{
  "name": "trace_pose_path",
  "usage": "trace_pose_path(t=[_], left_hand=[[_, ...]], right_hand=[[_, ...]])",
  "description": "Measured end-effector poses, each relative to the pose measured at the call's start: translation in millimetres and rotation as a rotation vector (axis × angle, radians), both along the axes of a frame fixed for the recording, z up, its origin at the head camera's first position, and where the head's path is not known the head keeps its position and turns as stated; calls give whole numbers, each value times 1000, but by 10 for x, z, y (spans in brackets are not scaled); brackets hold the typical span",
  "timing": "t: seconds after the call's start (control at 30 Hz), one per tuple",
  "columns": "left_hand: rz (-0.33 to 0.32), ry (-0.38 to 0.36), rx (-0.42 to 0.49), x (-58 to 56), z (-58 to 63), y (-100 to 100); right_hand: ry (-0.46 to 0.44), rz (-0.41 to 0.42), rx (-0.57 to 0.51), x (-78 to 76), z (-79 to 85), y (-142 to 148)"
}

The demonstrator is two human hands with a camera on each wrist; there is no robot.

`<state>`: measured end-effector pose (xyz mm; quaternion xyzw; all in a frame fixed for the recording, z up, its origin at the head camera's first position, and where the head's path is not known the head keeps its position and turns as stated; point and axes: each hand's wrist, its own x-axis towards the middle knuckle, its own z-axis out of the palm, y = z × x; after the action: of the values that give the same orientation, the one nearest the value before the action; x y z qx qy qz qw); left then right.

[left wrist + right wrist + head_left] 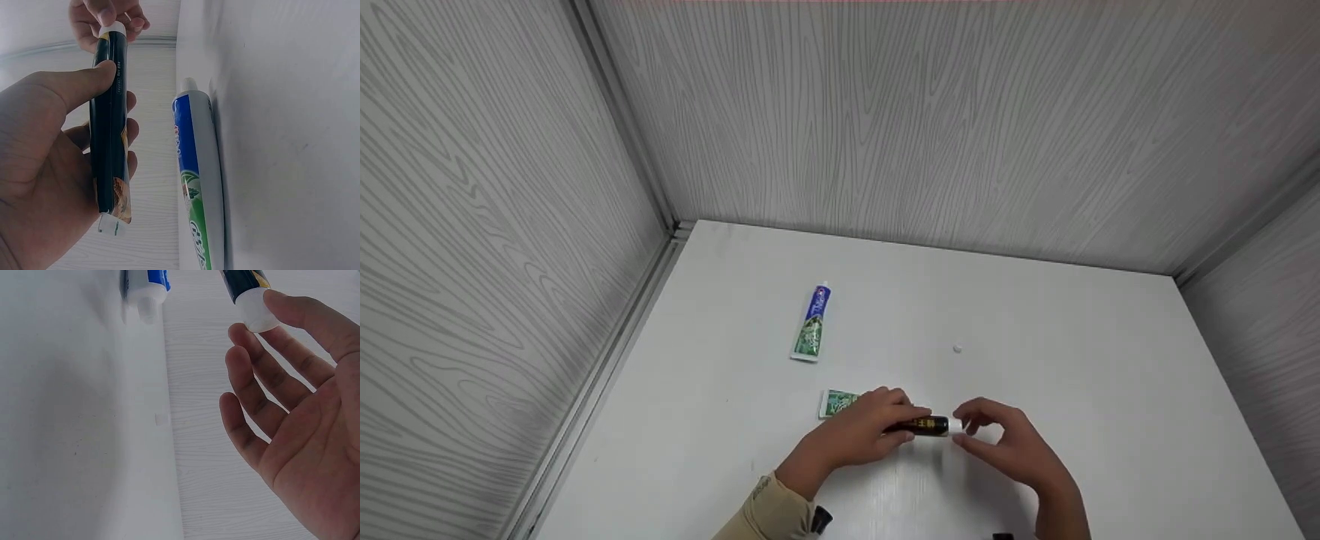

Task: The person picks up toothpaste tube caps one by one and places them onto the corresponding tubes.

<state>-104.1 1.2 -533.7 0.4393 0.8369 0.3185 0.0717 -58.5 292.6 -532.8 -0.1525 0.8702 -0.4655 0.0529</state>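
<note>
My left hand (859, 429) grips a black toothpaste tube (108, 129) with gold lettering, thumb on one face and fingers behind. The tube is held level above the table, its white cap (256, 310) pointing right. At that cap my right hand (1009, 444) pinches with thumb and forefinger, the other fingers loosely spread. Below the left hand lies a blue, green and white toothpaste tube (197, 169), capped end to the right. In the head view only the green tail of it shows, the rest hidden by the left hand.
Farther back on the white table (720, 300) lies another blue and green toothpaste tube (812, 322), pointing away from me. A small white cap (957, 349) lies to its right. Wood-grain panels (885, 112) wall the table at the back and sides.
</note>
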Motion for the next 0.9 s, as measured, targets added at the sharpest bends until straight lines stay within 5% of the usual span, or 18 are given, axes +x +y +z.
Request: trace_pose_path(t=[0.9], left_hand=[[11, 16, -18, 4, 2, 7]], right_hand=[[-80, -3, 17, -47, -42, 4]])
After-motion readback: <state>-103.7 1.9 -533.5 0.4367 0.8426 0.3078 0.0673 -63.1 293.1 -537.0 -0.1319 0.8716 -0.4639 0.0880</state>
